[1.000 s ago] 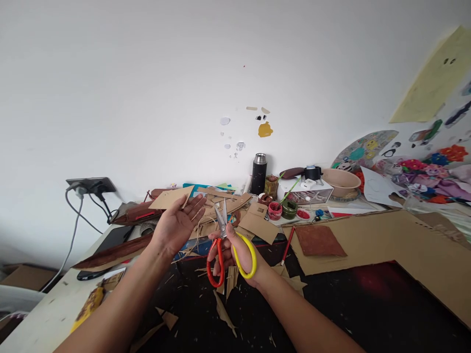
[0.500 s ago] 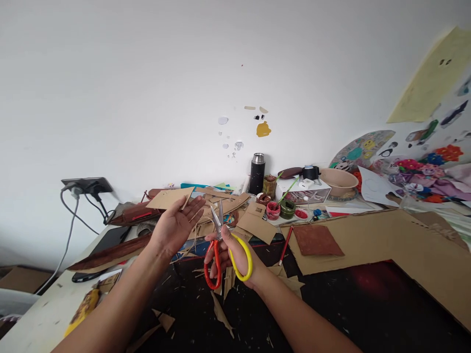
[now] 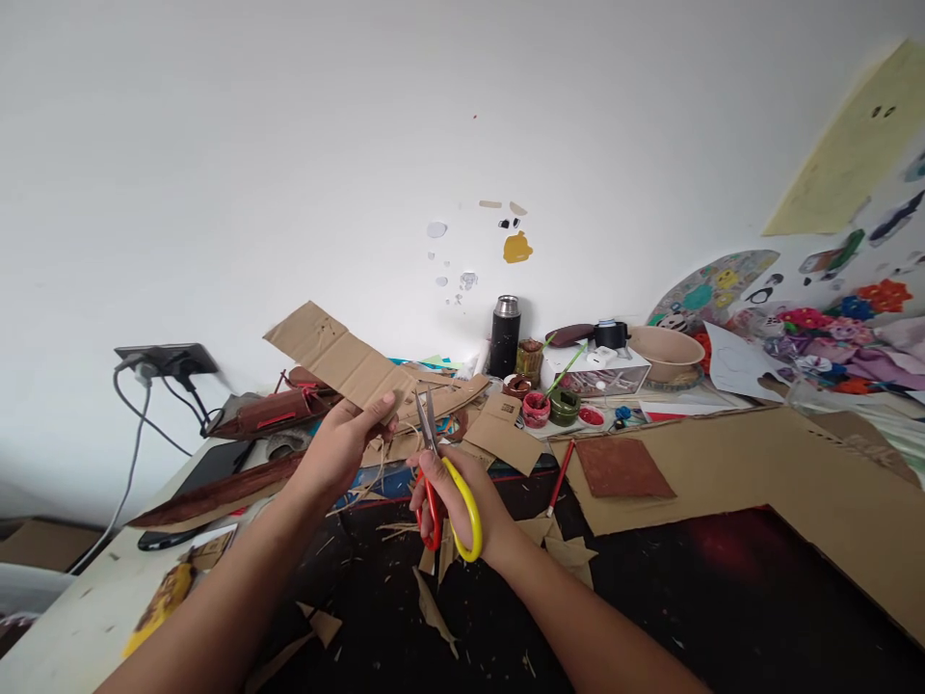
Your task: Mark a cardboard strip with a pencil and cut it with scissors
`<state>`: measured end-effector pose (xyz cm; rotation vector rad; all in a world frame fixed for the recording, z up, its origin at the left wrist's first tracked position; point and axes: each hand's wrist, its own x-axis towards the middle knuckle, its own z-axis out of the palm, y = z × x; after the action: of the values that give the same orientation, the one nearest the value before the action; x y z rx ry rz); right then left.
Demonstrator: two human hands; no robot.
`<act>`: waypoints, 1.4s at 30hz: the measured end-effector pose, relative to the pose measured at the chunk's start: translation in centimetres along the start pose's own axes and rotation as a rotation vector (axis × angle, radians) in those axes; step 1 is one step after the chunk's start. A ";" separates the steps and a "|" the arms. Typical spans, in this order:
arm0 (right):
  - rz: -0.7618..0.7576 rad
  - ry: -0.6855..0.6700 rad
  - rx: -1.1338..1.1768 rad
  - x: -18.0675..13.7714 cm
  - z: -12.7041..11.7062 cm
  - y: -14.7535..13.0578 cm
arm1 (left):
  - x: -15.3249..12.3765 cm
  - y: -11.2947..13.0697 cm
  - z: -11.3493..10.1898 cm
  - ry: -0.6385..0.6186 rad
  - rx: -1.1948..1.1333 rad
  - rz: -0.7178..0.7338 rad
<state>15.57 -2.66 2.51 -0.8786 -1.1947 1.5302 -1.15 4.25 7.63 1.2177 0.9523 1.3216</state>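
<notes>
From afar, my left fingers [image 3: 379, 413] pinch the cardboard strip [image 3: 336, 357] near one end, apparently steadying it beside the scissors [image 3: 432, 437] my right fingers [image 3: 442, 477] grasp.

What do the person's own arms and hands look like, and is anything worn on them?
The left hand and right hand wear no gloves. The left forearm and right forearm are sleeveless as far as the view shows. No watch or bracelet is visible.

Matt cardboard strip [image 3: 339, 357], shiny metal scissor blades [image 3: 431, 430], glossy, probably plastic handles [image 3: 476, 525].
</notes>
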 end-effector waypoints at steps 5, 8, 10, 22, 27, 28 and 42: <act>-0.059 0.047 -0.070 -0.2 -0.1 0.1 | -0.3 0.1 -0.1 -0.095 0.140 0.060; -0.105 0.044 -0.103 -0.2 -0.1 0.2 | -0.6 0.3 0.3 -0.102 0.165 0.075; -0.120 0.036 -0.114 -0.2 -0.2 0.3 | -0.9 0.5 0.7 -0.097 0.171 0.078; -0.109 0.072 -0.133 -0.3 -0.1 -0.6 | -1.8 1.5 2.1 -0.141 0.153 0.012; -0.098 0.078 -0.154 -0.4 -0.1 -0.8 | -1.8 1.3 2.1 -0.126 0.152 0.031; -0.101 0.079 -0.162 -0.4 -0.1 -0.8 | -1.8 1.3 2.2 -0.124 0.151 0.037; -0.131 0.069 -0.196 -0.5 -0.1 -0.9 | -1.9 0.2 2.1 -0.133 0.172 0.058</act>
<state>16.04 -3.07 3.37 -0.9539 -1.3411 1.2842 0.70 2.14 7.91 1.4559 0.9555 1.2059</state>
